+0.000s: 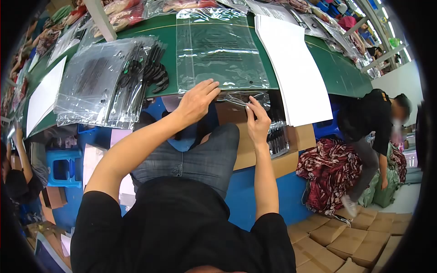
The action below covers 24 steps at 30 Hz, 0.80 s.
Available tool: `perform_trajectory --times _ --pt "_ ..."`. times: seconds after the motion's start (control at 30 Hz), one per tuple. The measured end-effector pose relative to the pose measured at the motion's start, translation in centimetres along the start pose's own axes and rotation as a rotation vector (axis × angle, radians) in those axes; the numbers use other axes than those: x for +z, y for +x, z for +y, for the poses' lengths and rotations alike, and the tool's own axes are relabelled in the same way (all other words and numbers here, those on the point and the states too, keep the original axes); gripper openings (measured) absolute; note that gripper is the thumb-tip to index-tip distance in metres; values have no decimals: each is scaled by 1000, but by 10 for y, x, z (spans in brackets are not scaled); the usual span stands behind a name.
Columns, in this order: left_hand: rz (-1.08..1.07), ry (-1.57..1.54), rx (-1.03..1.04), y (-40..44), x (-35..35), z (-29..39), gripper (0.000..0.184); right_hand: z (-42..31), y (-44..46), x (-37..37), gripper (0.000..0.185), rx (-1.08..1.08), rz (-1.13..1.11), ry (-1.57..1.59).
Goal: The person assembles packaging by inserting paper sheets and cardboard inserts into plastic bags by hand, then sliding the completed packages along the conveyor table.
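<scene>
A clear plastic bag (218, 50) lies flat on the green table in front of me, its lower end at the table's near edge. Across its lower left corner rest the outstretched fingers of my left hand (198, 102); that thumb is hidden. Just below the edge, loose clear plastic hangs down, and my right hand (259, 122) pinches it between thumb and fingers. To the left is a stack of clear bags with black hangers (98, 77). A stack of white paper sheets (296, 68) overhangs the table edge on the right.
The green table (339, 68) curves away on both sides, with packed garments (123, 16) along its back. Below it stands an open cardboard box (298, 159) holding more packs. A co-worker (371, 123) bends over patterned fabric (330, 170) at right, near several cartons (353, 241). A blue stool (63, 168) stands left.
</scene>
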<state>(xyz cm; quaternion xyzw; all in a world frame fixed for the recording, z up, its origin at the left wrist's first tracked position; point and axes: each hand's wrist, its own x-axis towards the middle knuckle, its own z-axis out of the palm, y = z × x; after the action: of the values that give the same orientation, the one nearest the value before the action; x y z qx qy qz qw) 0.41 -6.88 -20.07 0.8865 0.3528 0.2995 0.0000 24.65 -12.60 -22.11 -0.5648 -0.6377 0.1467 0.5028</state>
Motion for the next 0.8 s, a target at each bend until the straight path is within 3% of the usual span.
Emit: perform_trajectory --times 0.13,0.3,0.4,0.53,0.67,0.77,0.8 --pt "-3 -55 53 -2 -3 -9 46 0 -1 1 14 12 5 -11" --pt "48 215 -3 7 -13 0 47 3 -2 3 14 -12 6 -79" --pt "59 315 -43 10 -16 -3 45 -7 -2 -1 14 175 -84 -46" --pt "-144 315 -126 15 -8 -18 41 -9 4 -7 18 38 -146 -146" --pt "-115 178 -107 13 -13 -33 34 -92 7 -19 18 30 -209 -355" --pt "112 153 -66 8 -4 -33 27 -182 16 -34 17 -438 -111 -133" --pt "88 138 -72 8 -2 -34 27 -215 17 -44 22 -597 -93 -119"
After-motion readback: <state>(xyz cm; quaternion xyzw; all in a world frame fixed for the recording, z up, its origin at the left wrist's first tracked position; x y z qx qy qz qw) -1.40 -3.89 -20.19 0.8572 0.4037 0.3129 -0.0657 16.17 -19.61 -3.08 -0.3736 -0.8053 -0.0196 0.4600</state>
